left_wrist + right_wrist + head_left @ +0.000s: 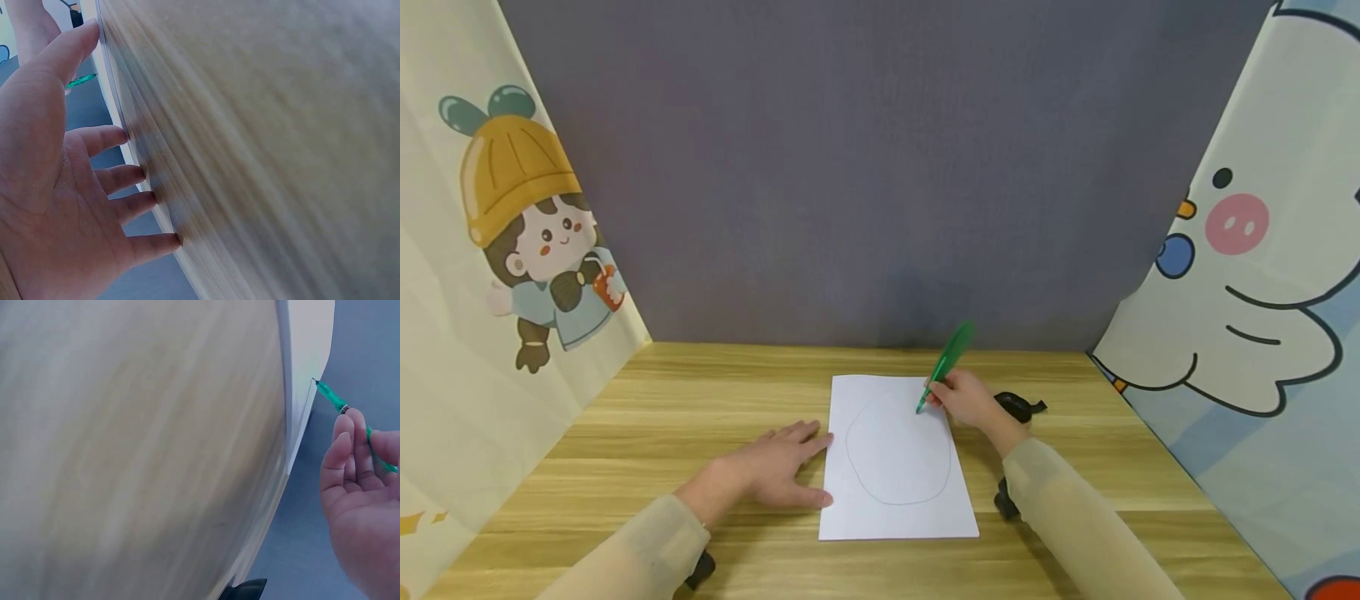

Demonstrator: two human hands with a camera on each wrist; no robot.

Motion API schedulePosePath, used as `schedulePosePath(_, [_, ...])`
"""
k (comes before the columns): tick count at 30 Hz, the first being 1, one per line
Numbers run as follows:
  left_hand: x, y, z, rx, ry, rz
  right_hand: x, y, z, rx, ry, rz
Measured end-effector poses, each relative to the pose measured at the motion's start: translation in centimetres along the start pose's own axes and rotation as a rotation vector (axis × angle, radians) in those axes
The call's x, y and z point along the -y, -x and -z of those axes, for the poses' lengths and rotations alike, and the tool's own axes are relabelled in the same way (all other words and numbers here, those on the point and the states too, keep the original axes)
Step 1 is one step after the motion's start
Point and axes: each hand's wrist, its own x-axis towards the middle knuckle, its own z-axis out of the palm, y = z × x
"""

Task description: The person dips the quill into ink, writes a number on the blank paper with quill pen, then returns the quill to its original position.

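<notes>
A white sheet of paper (898, 467) lies on the wooden table, with a large, thin, roughly round outline drawn on it. My right hand (966, 398) pinches a green pen (951, 354) over the sheet's upper right part. The pen (331, 397) leans with its tip at the paper in the right wrist view; its upper end is partly behind my thumb. On the left, my left hand (778, 467) is spread flat, with thumb and a fingertip touching the paper's left edge. In the left wrist view the fingers (153, 247) are straight and apart, tips down on the tabletop.
The wooden table (700, 417) ends at a dark grey panel (880, 167). Cartoon-printed cloths stand on the left (445, 292) and right (1262, 350). A black strap-like object (1018, 407) shows beside my right wrist, and another dark piece (702, 571) under my left sleeve.
</notes>
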Motion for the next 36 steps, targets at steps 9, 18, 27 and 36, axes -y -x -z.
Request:
schedulePosePath(9, [0.0, 0.0, 0.1, -0.006, 0.009, -0.01, 0.5, -0.4, -0.7, 0.003, -0.03, -0.007])
schedulePosePath(18, [0.1, 0.0, 0.0, -0.012, 0.007, -0.01, 1.0, -0.9, -1.3, 0.019, -0.062, 0.007])
schedulePosePath(27, [0.1, -0.2, 0.0, -0.01, 0.006, -0.013, 1.8, -1.2, -2.0, 0.03, -0.057, -0.008])
schedulePosePath(36, [0.2, -0.3, -0.2, -0.008, 0.008, -0.005, 2.7, -1.5, -2.8, 0.03, -0.058, 0.003])
